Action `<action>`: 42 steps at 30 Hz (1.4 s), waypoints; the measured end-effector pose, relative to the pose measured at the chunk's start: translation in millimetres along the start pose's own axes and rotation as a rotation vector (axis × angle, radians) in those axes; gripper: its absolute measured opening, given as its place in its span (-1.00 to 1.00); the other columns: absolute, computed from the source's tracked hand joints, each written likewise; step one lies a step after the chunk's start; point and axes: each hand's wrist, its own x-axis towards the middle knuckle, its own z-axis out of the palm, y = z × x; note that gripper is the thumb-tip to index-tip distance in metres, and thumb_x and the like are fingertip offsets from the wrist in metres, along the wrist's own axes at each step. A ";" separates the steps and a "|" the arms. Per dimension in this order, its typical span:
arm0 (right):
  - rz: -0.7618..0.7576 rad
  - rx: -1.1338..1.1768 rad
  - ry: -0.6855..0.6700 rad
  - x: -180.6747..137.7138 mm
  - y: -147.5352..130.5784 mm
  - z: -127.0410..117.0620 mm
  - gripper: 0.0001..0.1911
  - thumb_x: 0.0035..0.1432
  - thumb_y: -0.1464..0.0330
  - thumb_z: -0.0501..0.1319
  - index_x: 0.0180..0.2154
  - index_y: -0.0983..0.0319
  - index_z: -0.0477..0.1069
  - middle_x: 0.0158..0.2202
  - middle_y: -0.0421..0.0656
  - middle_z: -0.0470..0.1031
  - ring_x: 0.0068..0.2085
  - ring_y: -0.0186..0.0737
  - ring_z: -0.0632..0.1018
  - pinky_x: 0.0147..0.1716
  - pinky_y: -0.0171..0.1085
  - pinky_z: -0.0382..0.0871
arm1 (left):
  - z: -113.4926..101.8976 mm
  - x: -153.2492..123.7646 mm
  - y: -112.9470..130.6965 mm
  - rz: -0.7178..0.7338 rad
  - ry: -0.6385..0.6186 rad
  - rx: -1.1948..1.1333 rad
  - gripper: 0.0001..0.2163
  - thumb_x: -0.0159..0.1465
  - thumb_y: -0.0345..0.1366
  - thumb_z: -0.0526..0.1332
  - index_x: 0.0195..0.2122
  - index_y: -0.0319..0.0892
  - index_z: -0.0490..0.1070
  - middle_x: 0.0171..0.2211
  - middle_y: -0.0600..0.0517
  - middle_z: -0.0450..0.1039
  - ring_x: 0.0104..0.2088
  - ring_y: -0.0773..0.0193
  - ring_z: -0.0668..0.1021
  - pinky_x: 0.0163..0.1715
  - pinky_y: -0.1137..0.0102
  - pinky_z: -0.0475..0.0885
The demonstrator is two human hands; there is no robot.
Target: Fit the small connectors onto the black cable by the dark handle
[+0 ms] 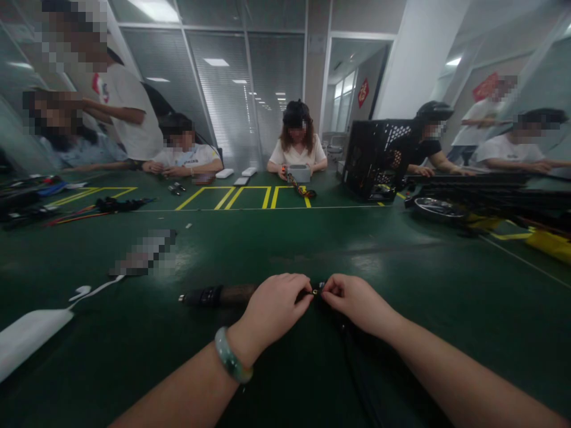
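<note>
Our bare left forearm (178,387) and right forearm (459,375) reach in from the bottom of the view, a green jade bangle (232,356) on the left wrist. Our left hand (273,310) and right hand (359,304) meet above the green workbench (267,249), their fingers curled inward. Fingertips (304,291) of both hands pinch a small metal connector (316,291) between them, just over the bench top. A black cable (352,356) runs down from there toward us, and a black-and-brown sleeved cable (223,295) lies just beside our left hand. Well beyond, past yellow tape lines (232,197), a seated person (297,148) holds a grey box (298,173), near a black mesh crate (378,157).
</note>
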 end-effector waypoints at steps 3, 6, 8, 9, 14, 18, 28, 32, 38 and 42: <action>-0.012 0.046 -0.035 0.4 -0.4 -0.8 -0.85 0.17 0.28 0.17 -0.31 0.20 0.46 -0.44 -0.23 0.54 -0.44 -0.31 0.51 -0.51 -0.40 0.23 | 0.5 0.0 -0.6 0.000 0.006 -0.013 -0.92 0.28 -0.27 0.19 -0.23 -0.10 0.40 -0.25 0.08 0.47 -0.21 0.20 0.50 -0.15 0.27 0.37; -0.027 0.077 -0.067 0.5 -1.3 -0.5 -0.86 0.17 0.29 0.18 -0.29 0.20 0.46 -0.42 -0.23 0.54 -0.43 -0.30 0.52 -0.49 -0.39 0.25 | 0.9 0.1 -0.8 0.000 0.009 -0.019 -0.92 0.28 -0.27 0.19 -0.22 -0.10 0.40 -0.22 0.07 0.47 -0.20 0.19 0.50 -0.13 0.25 0.37; -0.048 0.087 -0.073 0.8 -1.1 0.5 -0.86 0.17 0.30 0.18 -0.29 0.20 0.46 -0.41 -0.23 0.54 -0.42 -0.31 0.52 -0.48 -0.39 0.25 | 1.1 0.2 -0.8 0.004 0.009 -0.021 -0.92 0.27 -0.28 0.19 -0.22 -0.09 0.41 -0.20 0.07 0.48 -0.19 0.19 0.50 -0.12 0.24 0.36; -0.056 0.092 -0.071 0.9 -0.7 1.2 -0.86 0.17 0.30 0.17 -0.29 0.20 0.46 -0.41 -0.23 0.54 -0.42 -0.31 0.51 -0.49 -0.39 0.25 | 1.2 0.3 -0.8 0.010 0.009 -0.021 -0.92 0.27 -0.29 0.19 -0.21 -0.09 0.41 -0.18 0.07 0.48 -0.17 0.19 0.50 -0.11 0.24 0.36; -0.064 0.089 -0.060 0.4 -1.4 2.3 -0.88 0.16 0.31 0.17 -0.30 0.20 0.45 -0.42 -0.24 0.53 -0.43 -0.31 0.51 -0.49 -0.39 0.25 | 1.5 -0.4 -0.2 0.040 0.010 -0.021 -0.88 0.26 -0.37 0.18 -0.19 -0.04 0.41 -0.12 0.12 0.47 -0.12 0.21 0.48 -0.08 0.24 0.34; -0.058 0.079 -0.056 -0.7 -6.3 0.7 -0.88 0.16 0.31 0.17 -0.32 0.21 0.44 -0.44 -0.24 0.52 -0.44 -0.31 0.50 -0.49 -0.39 0.25 | 0.8 -0.7 0.2 0.015 0.011 -0.028 -0.84 0.24 -0.34 0.22 -0.15 -0.04 0.39 -0.16 0.11 0.47 -0.16 0.20 0.49 -0.11 0.25 0.35; -0.062 0.064 -0.061 1.7 -0.8 3.9 -0.86 0.17 0.30 0.14 -0.32 0.19 0.44 -0.44 -0.24 0.53 -0.43 -0.29 0.51 -0.49 -0.37 0.23 | 1.3 -0.6 1.4 0.003 0.019 -0.018 -0.89 0.24 -0.34 0.22 -0.21 -0.05 0.39 -0.16 0.12 0.47 -0.15 0.23 0.49 -0.07 0.28 0.34; -0.044 0.058 -0.079 2.5 -4.0 2.0 -0.85 0.18 0.29 0.14 -0.32 0.19 0.44 -0.44 -0.24 0.53 -0.43 -0.28 0.51 -0.49 -0.37 0.24 | 0.5 -2.3 1.7 0.016 0.013 -0.025 -0.88 0.25 -0.34 0.20 -0.19 -0.05 0.41 -0.15 0.11 0.48 -0.14 0.22 0.49 -0.06 0.28 0.33; -0.046 0.063 -0.088 2.1 -5.6 0.9 -0.85 0.17 0.29 0.14 -0.32 0.20 0.44 -0.44 -0.23 0.53 -0.42 -0.28 0.51 -0.48 -0.37 0.25 | -0.3 -2.5 2.2 0.007 0.020 -0.030 -0.88 0.24 -0.34 0.21 -0.19 -0.06 0.40 -0.17 0.11 0.49 -0.15 0.21 0.49 -0.08 0.27 0.34; -0.049 0.050 -0.084 4.8 -0.2 3.1 -0.84 0.17 0.27 0.15 -0.32 0.19 0.45 -0.44 -0.23 0.53 -0.43 -0.27 0.51 -0.49 -0.36 0.24 | -1.0 -1.7 2.6 0.006 0.005 -0.023 -0.89 0.24 -0.31 0.23 -0.20 -0.07 0.41 -0.19 0.09 0.49 -0.17 0.19 0.49 -0.11 0.26 0.35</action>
